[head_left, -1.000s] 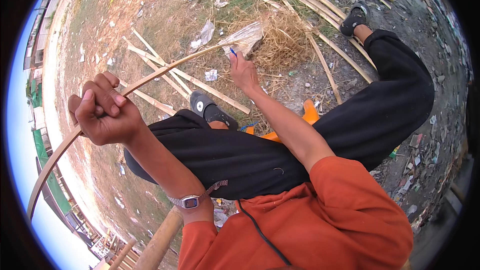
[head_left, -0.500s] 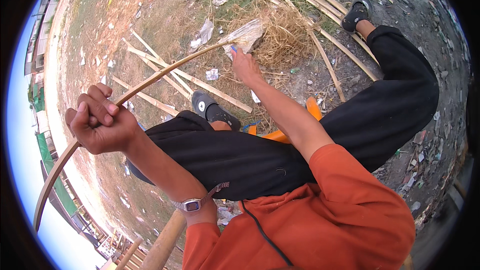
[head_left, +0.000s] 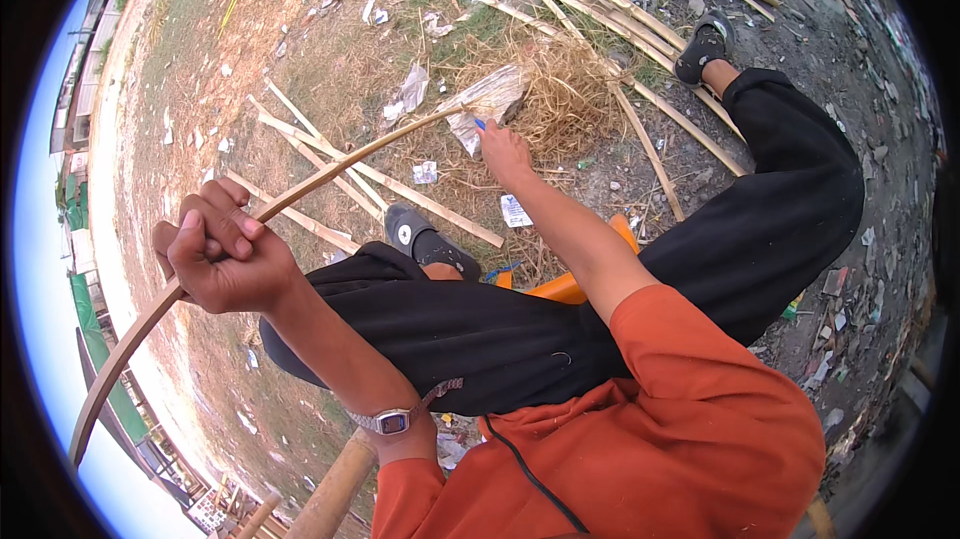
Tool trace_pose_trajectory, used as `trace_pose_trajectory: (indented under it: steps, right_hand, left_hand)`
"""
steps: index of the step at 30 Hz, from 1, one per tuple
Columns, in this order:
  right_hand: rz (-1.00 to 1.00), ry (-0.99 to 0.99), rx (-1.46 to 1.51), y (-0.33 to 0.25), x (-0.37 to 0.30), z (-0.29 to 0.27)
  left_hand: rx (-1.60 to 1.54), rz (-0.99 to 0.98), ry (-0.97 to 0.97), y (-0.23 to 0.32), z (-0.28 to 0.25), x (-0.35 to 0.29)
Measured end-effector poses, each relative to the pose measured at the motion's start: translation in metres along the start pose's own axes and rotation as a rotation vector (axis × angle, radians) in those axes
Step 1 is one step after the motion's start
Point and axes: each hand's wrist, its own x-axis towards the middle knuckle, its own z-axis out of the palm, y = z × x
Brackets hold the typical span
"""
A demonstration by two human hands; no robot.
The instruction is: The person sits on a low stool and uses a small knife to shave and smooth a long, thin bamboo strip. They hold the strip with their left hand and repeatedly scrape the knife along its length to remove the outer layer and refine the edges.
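My left hand (head_left: 225,249) is closed, palm up, around a long, thin, curved bamboo strip (head_left: 350,157). One part of the strip runs down past my wrist to the lower left, while the other reaches out over the ground toward my right hand (head_left: 507,157). That hand is closed on a small blue-handled tool (head_left: 480,124), of which only a bit of blue shows; any blade is too small to make out. The tool sits just beside the strip's far end, with a slight gap. Beyond it lies a pale flat board (head_left: 497,99).
A heap of dry shavings (head_left: 570,89) lies beyond my right hand. Loose bamboo strips lie left of centre (head_left: 400,189) and at the upper right (head_left: 640,34). My legs spread around an orange seat (head_left: 560,289). A thick pole (head_left: 335,489) stands at lower left; litter dots the ground.
The view has tilted slightly. My left hand has shifted a little to the right with the strip, and the blue-handled tool has drawn back slightly from the strip's far end.
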Motion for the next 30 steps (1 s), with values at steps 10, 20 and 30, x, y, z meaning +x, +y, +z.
trace_pose_trajectory:
  steps: [10, 20, 30]
  right_hand:
    - [0.109, -0.025, 0.287, -0.029, -0.026, -0.002]
    - [0.118, -0.048, 0.144, -0.017, -0.012, 0.0]
    - [0.079, -0.069, 0.331, -0.038, -0.034, -0.009]
  left_hand:
    - [-0.026, 0.002, 0.035, 0.0, 0.002, -0.002]
    - [0.03, -0.011, 0.002, 0.003, 0.005, -0.006]
    - [0.091, -0.002, 0.189, -0.002, -0.004, -0.003]
